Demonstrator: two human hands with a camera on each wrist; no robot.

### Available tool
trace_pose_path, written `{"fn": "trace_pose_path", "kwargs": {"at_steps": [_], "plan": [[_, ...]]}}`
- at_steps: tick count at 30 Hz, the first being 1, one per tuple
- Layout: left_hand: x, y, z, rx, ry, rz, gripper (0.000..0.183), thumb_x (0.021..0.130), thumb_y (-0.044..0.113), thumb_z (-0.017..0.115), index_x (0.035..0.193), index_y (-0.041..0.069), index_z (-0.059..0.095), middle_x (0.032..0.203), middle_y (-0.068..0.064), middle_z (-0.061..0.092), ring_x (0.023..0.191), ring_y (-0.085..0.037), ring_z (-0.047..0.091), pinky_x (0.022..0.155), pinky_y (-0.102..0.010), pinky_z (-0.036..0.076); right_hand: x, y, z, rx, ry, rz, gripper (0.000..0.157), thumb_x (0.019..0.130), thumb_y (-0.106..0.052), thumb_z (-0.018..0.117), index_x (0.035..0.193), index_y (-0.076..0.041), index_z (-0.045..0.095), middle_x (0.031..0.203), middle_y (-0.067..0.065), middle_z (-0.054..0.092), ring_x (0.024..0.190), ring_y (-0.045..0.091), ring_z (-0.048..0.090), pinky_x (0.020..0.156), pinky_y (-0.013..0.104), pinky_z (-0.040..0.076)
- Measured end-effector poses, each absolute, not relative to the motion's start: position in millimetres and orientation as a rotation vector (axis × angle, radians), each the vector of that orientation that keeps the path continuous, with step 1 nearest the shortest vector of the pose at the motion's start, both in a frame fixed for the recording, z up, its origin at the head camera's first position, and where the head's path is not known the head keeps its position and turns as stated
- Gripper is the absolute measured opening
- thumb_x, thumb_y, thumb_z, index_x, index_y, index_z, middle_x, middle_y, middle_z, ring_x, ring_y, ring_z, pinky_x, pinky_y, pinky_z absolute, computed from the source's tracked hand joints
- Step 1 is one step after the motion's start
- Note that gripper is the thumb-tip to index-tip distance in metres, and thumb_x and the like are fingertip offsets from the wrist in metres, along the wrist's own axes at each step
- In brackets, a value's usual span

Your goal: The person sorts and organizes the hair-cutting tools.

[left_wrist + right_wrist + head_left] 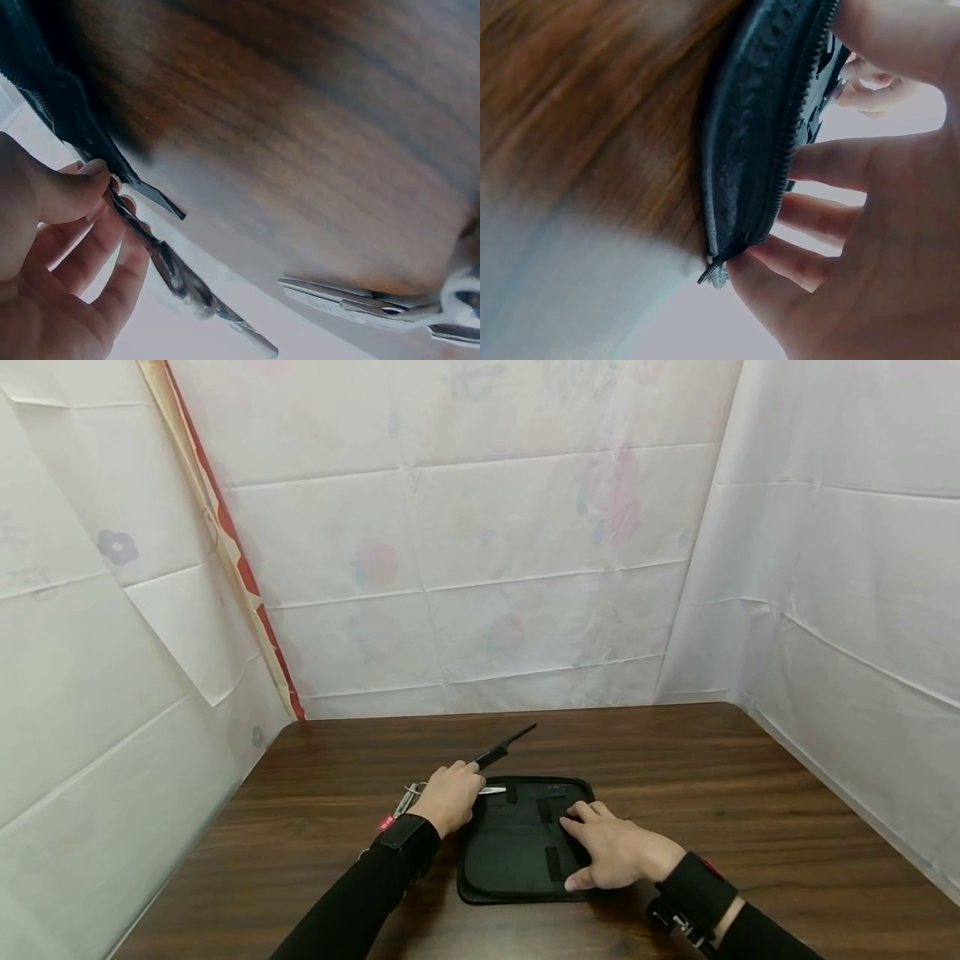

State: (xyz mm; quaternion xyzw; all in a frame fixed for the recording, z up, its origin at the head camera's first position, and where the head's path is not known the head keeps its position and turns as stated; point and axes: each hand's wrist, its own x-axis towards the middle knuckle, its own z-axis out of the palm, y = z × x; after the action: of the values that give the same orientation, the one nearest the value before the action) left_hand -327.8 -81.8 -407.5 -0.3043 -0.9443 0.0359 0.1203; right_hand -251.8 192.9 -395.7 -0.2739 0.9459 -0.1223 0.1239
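Note:
A black zip case (517, 860) with elastic loops inside lies spread on the table. At its far left corner, my left hand (450, 797) pinches a pair of scissors (187, 281) between thumb and fingers. A silver blade (492, 791) shows beside that hand, over the case near a loop. My right hand (618, 847) rests along the right edge of the case, fingers spread and touching the zipped rim (791, 127). Behind the left hand is a black comb-like tool (492, 755) with a thin tail, partly covered by the fingers.
Another silver pair of scissors (360, 304) lies on the table left of my left hand, with a red tag (386, 822) nearby. White sheets (480, 568) hang behind and at both sides of the brown wooden table (712, 777).

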Motion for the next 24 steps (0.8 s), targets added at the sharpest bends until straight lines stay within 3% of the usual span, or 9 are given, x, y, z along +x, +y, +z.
{"fn": "trace_pose_path", "kwargs": {"at_steps": [24], "plan": [[-327.4,-75.4,-410.8,-0.968,-2.752,0.110,0.016,0.089,0.008,0.080,0.104,0.013,0.076,0.107,-0.006,0.065,0.102,-0.026,0.061,0.087,-0.041,0.054,-253.9,193.6,-396.5,-0.790,2.723,-0.404,0.084,0.087,-0.046,0.079,0.151,-0.002,0.046,0.154,0.015,0.036,0.144,0.037,0.032,0.103,0.053,0.044]]}}
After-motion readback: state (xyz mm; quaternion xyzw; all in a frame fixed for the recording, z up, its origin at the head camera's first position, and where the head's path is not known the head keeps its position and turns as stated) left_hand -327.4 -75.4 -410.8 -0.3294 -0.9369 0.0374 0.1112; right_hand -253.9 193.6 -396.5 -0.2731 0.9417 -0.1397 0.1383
